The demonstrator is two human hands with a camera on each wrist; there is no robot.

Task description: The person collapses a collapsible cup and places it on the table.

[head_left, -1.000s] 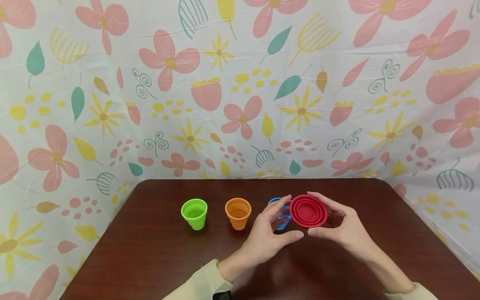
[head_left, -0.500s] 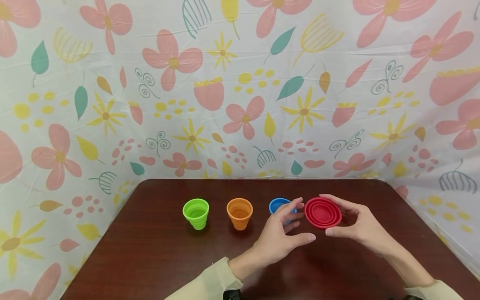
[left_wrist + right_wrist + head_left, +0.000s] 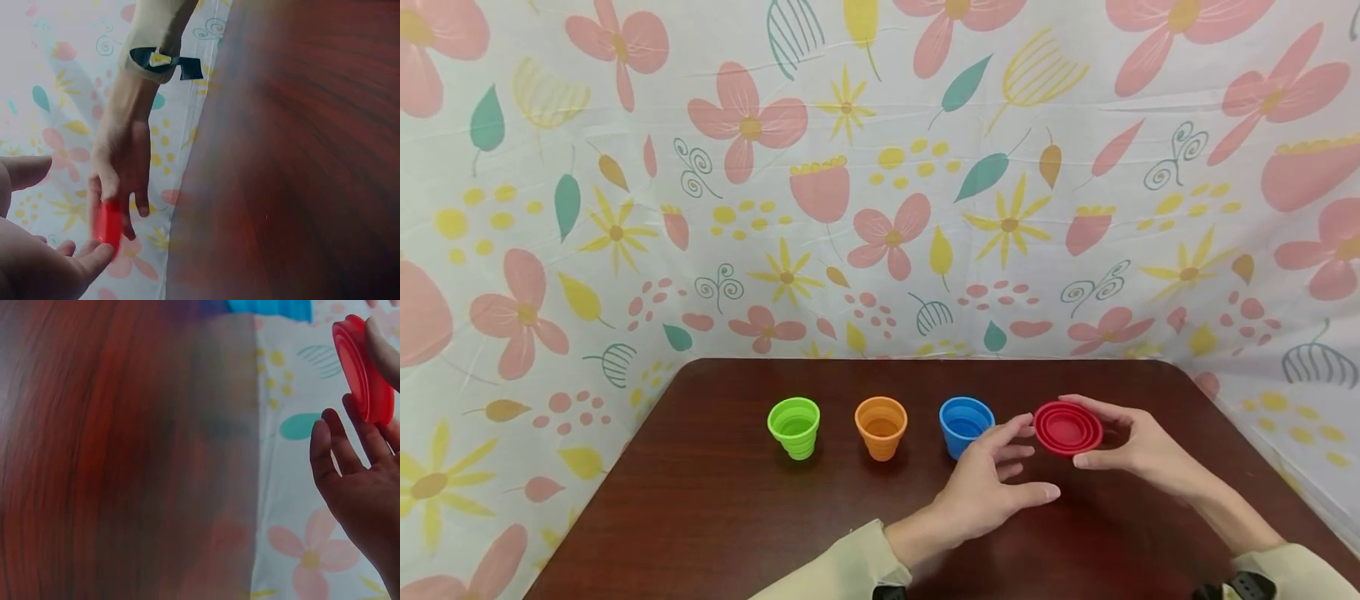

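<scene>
My right hand (image 3: 1142,450) pinches a red collapsible cup (image 3: 1067,429) between thumb and fingers, off the table. The cup is folded flat into rings, with its mouth facing me; the right wrist view shows the cup (image 3: 364,372) edge-on. My left hand (image 3: 981,492) has its fingers spread and loosely bent, holding nothing. Its fingertips are close to the red cup's left edge, and I cannot tell if they touch. Behind that hand stands a blue collapsible cup (image 3: 964,423), expanded and upright, its lower right partly covered.
An orange cup (image 3: 881,429) and a green cup (image 3: 794,429), both expanded and upright, stand in a row left of the blue one. They rest on a dark brown table (image 3: 715,500). A flowered cloth (image 3: 820,308) hangs behind and at both sides.
Both hands have moved to the right, the right one carrying the red cup. The left hand has drawn away from the blue cup, which now shows more fully.
</scene>
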